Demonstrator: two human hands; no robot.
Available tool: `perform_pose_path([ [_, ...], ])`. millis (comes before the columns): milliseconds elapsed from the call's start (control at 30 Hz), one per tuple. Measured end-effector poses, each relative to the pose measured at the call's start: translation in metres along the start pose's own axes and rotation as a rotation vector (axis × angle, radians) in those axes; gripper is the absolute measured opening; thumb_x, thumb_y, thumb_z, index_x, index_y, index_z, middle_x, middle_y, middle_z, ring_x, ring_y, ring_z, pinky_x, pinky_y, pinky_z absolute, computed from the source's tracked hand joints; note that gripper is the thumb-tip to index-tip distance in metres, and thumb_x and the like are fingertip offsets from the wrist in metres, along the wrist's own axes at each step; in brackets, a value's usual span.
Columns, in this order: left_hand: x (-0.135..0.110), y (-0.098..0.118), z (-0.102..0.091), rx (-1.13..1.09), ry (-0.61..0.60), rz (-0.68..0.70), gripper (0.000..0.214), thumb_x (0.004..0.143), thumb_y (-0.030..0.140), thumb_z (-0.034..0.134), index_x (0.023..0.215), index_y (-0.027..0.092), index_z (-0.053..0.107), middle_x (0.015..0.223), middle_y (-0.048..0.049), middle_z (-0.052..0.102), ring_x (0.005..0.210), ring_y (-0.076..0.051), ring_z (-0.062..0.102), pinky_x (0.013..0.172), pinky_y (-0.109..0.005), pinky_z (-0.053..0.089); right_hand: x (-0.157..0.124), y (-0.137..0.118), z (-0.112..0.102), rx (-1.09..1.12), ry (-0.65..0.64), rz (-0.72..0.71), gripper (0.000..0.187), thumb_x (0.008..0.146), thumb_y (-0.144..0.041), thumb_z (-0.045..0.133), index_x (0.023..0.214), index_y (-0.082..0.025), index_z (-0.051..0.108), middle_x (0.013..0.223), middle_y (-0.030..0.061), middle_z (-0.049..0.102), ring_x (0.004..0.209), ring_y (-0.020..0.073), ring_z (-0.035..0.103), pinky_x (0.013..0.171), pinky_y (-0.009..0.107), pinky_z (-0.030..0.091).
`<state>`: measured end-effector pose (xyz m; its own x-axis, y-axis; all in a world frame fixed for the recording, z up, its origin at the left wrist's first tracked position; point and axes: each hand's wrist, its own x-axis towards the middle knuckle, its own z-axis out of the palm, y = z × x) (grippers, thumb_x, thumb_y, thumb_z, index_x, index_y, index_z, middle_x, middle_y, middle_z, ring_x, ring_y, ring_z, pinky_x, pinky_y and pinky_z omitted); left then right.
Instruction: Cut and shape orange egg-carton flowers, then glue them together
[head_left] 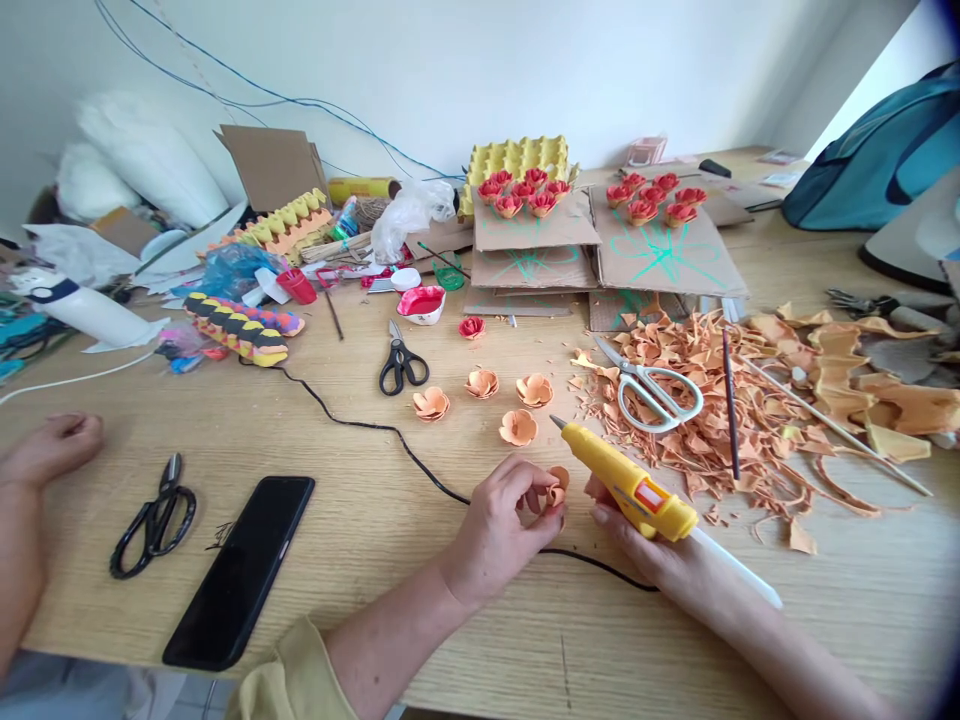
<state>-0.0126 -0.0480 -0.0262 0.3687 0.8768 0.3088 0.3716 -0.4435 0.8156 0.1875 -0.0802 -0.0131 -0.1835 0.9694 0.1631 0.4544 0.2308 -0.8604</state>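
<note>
My left hand [504, 520] pinches a small orange carton flower [556, 487] between thumb and fingers, low over the table. Wrapped round a yellow hot glue gun [634, 482] is my right hand [634, 540], with the nozzle pointing up and left. A white glue stick [739, 568] sticks out of the gun's back, and its black cord [420, 462] runs left across the table. Just beyond my hands lie several orange flowers, one nearest the nozzle [519, 428]. A single red-painted flower [471, 328] sits behind them.
Orange carton scraps [720, 400] spread on the right, with white-handled scissors [658, 395] on top. Red flowers stand on cardboard sheets [667, 255]. Small black scissors [403, 362], larger scissors [155, 520] and a phone [240, 570] lie leftward. Another person's hand [60, 445] rests at the left edge.
</note>
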Motion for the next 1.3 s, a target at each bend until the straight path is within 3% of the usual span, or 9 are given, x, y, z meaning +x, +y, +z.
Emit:
perform_pose_path([
  [167, 0.005, 0.000, -0.009, 0.026, 0.108, 0.015, 0.011, 0.082, 0.011, 0.066, 0.089, 0.018, 0.062, 0.081, -0.0007, 0.060, 0.065, -0.010, 0.053, 0.062, -0.022, 0.048, -0.010, 0.002, -0.009, 0.032, -0.121, 0.077, 0.028, 0.094, -0.047, 0.050, 0.086, -0.023, 0.062, 0.077, 0.0014, 0.064, 0.071, 0.0166, 0.062, 0.065, 0.026, 0.055],
  [433, 0.011, -0.002, -0.017, 0.016, 0.193, -0.003, 0.010, 0.081, 0.012, 0.067, 0.087, 0.018, 0.064, 0.079, -0.0007, 0.061, 0.065, -0.010, 0.054, 0.063, -0.022, 0.048, -0.012, 0.008, -0.011, 0.007, -0.195, 0.050, 0.036, 0.092, -0.052, 0.049, 0.080, -0.022, 0.066, 0.071, 0.0031, 0.065, 0.065, 0.0175, 0.063, 0.057, 0.027, 0.057],
  [967, 0.010, -0.004, -0.018, -0.007, 0.174, 0.052, 0.016, 0.081, 0.008, 0.069, 0.093, 0.017, 0.066, 0.084, -0.0023, 0.063, 0.069, -0.010, 0.056, 0.065, -0.023, 0.048, -0.014, 0.017, -0.009, -0.029, -0.173, 0.094, 0.043, 0.089, -0.058, 0.051, 0.080, -0.021, 0.071, 0.070, 0.0064, 0.071, 0.064, 0.0206, 0.068, 0.058, 0.028, 0.061],
  [1167, 0.010, -0.003, -0.020, -0.007, 0.183, 0.064, 0.017, 0.080, 0.006, 0.069, 0.093, 0.017, 0.066, 0.086, -0.0022, 0.063, 0.068, -0.010, 0.057, 0.065, -0.023, 0.047, -0.020, 0.027, -0.007, -0.137, -0.062, 0.056, 0.041, 0.084, -0.057, 0.059, 0.094, -0.022, 0.076, 0.094, 0.0117, 0.077, 0.078, 0.0267, 0.073, 0.066, 0.036, 0.064],
  [1300, 0.010, -0.003, -0.020, -0.004, 0.166, 0.059, 0.018, 0.081, 0.006, 0.068, 0.094, 0.018, 0.066, 0.086, -0.0024, 0.064, 0.069, -0.011, 0.058, 0.065, -0.023, 0.048, -0.021, 0.027, -0.007, -0.141, -0.041, 0.039, 0.039, 0.083, -0.056, 0.062, 0.098, -0.023, 0.075, 0.088, 0.0104, 0.077, 0.079, 0.0273, 0.074, 0.070, 0.038, 0.064],
])
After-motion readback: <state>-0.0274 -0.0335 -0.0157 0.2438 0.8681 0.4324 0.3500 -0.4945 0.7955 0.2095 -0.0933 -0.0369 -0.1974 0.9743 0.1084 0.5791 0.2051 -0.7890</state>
